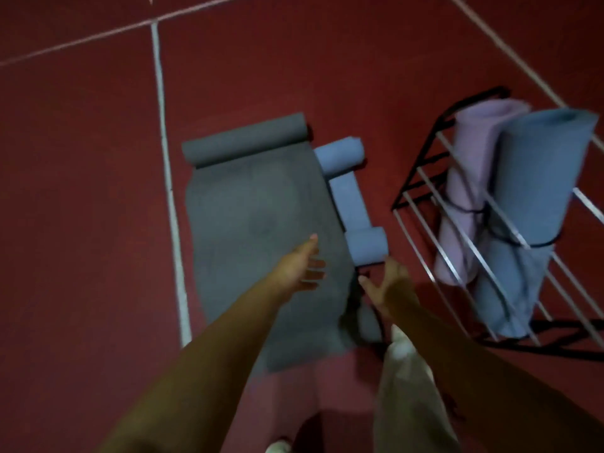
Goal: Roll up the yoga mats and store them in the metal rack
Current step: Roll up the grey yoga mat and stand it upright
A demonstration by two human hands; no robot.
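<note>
The left hand reaches over the grey mat with fingers loosely spread, holding nothing; whether it touches the mat I cannot tell. The right hand, fingers also spread and empty, hangs just below the near curl of the blue mat. Both floor mats lie side by side, mostly flat with curled ends, so rolling has barely begun. In the rack to the right stand a lilac roll and a blue roll, stored. Judged so, about half remains. Blur hides the strap-like dark thing under the right hand, and the rack's far side is cut off.
</note>
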